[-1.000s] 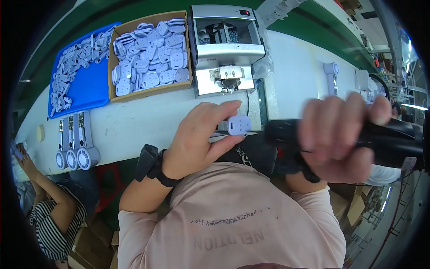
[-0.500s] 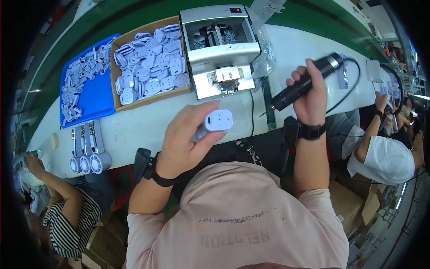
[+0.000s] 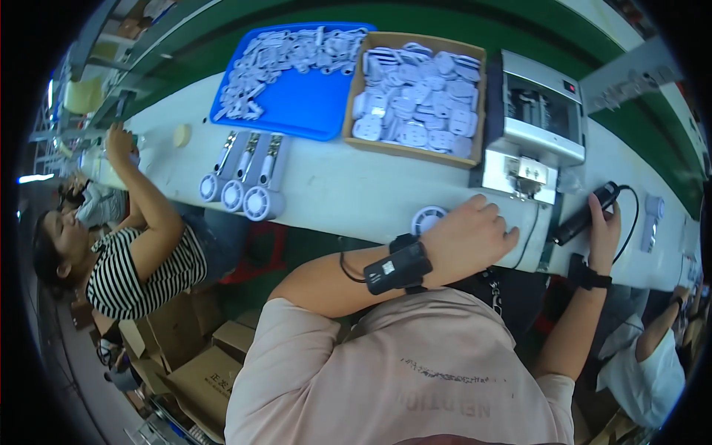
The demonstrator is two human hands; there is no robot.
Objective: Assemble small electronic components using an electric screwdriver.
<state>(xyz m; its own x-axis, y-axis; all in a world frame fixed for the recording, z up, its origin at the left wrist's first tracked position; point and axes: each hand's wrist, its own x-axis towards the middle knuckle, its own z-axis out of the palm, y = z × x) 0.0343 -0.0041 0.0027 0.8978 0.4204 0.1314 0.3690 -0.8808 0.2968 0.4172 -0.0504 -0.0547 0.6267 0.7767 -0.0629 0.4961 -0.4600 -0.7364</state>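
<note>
Down it looks from the wearer's head, a wide fisheye, steep and near over the pink shirt (image 3: 415, 363), left hand (image 3: 471, 236) and right hand (image 3: 606, 224), facing across the white workbench (image 3: 326, 189) toward the far screw feeder (image 3: 546, 137)!

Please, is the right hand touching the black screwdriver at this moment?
Touching. The head view shows the right hand gripping the body of the black screwdriver, with no gap between them.
</note>
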